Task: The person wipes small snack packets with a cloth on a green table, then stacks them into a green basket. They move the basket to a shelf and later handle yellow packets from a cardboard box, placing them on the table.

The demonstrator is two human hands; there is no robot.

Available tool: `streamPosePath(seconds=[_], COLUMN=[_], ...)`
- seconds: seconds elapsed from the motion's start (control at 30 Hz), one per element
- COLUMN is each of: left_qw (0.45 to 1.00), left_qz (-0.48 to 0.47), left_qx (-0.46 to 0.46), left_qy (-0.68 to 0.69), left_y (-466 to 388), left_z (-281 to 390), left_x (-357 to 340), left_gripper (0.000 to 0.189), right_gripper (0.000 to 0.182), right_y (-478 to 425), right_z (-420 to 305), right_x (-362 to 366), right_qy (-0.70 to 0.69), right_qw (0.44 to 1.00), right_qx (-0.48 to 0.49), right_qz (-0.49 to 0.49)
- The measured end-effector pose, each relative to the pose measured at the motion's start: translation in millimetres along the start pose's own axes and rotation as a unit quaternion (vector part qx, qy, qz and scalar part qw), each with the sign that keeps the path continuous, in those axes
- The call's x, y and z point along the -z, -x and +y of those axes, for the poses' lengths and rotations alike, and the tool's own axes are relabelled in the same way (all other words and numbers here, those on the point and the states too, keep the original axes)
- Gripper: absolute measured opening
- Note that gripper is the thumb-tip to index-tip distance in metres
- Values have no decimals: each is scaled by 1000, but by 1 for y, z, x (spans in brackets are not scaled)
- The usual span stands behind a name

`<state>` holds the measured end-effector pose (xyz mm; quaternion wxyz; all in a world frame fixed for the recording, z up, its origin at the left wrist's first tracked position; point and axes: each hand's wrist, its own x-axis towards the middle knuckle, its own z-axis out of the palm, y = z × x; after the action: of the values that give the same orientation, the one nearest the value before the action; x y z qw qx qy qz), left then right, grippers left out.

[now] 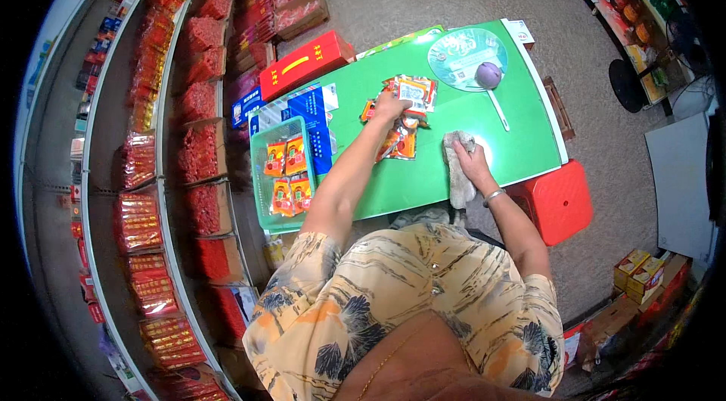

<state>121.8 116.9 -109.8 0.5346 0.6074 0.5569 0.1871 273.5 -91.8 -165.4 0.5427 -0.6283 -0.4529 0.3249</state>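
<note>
My left hand [388, 106] grips a packet in a loose pile of orange and red snack packets [406, 143], its fingers partly hidden among them. One packet [413, 92] in the pile shows its white printed back. In my right hand [469, 158] is a grey cloth [460, 188], bunched up on the green tabletop [391, 191] near its front edge. At the left end of the table stands a pale green plastic basket [254, 174]. Several orange snack packets [295, 155] lie inside it in two rows.
A round plastic hand fan [454, 60] lies at the back right with a purple ball-like object [488, 75] on it. A red box [306, 64] sits along the far left edge. Stocked shelves [161, 174] rise at left; a red plastic stool [558, 202] stands at right.
</note>
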Motion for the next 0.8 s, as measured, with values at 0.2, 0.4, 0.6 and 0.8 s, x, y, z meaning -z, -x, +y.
streamPosePath(seconds=[0.2,0.4,0.6,0.8], left_qw=[966,889,948,953], left_qz=[-98,-137,-94,-185], left_qx=[26,-83,-200,-177], left_qy=[237,429,228,162], left_y=[71,137,182,211], left_z=[14,27,19,31], left_x=[51,37,41,47], left_gripper=[25,39,40,39], right_gripper=[29,33,31,30], right_y=[-8,-20,-26,-96], right_z=[-42,-164,-164,-108], right_x=[-21,-56,-96,-73], right_qy=[-131,-27,-19,-99], right_qw=[986,960,970,990], right_qx=[-30,258,226,95], right_qz=[93,108,85,-37])
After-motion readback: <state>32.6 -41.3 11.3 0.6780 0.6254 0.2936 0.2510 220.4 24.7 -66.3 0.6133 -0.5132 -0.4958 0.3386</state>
